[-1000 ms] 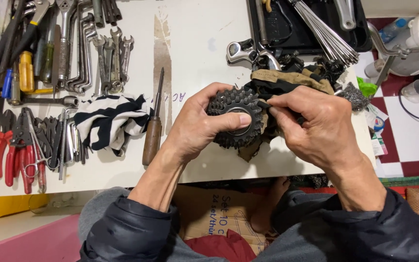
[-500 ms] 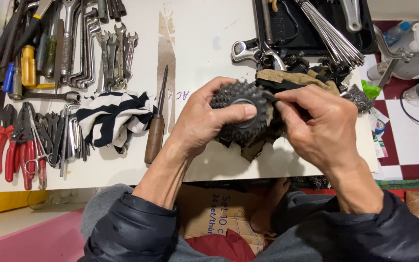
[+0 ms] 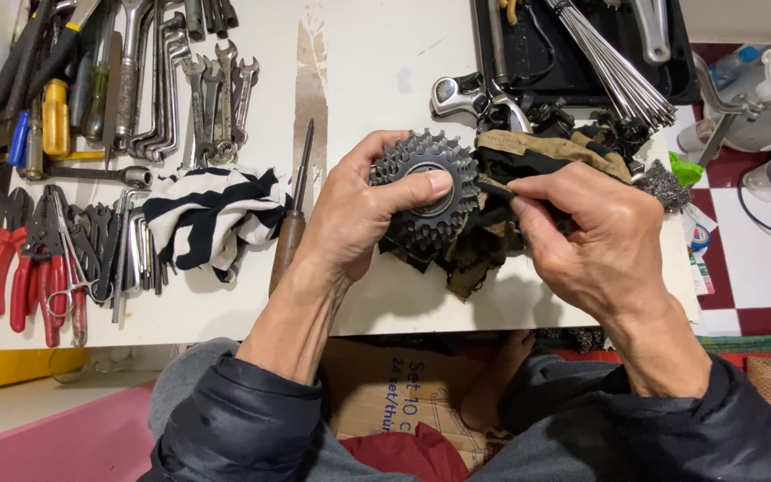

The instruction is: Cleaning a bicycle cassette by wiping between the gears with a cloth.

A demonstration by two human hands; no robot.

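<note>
Raised slightly, sprocket cluster [image 3: 428,196] hovers over cluttered white table [image 3: 377,54].

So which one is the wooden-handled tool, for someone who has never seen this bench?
Start at the white worktable and find the black-and-white striped cloth left of the left hand. Between them lies the brown wooden-handled tool, its thin dark metal shaft pointing away. Its neighbours are all-metal wrenches or plastic-gripped tools.
</note>
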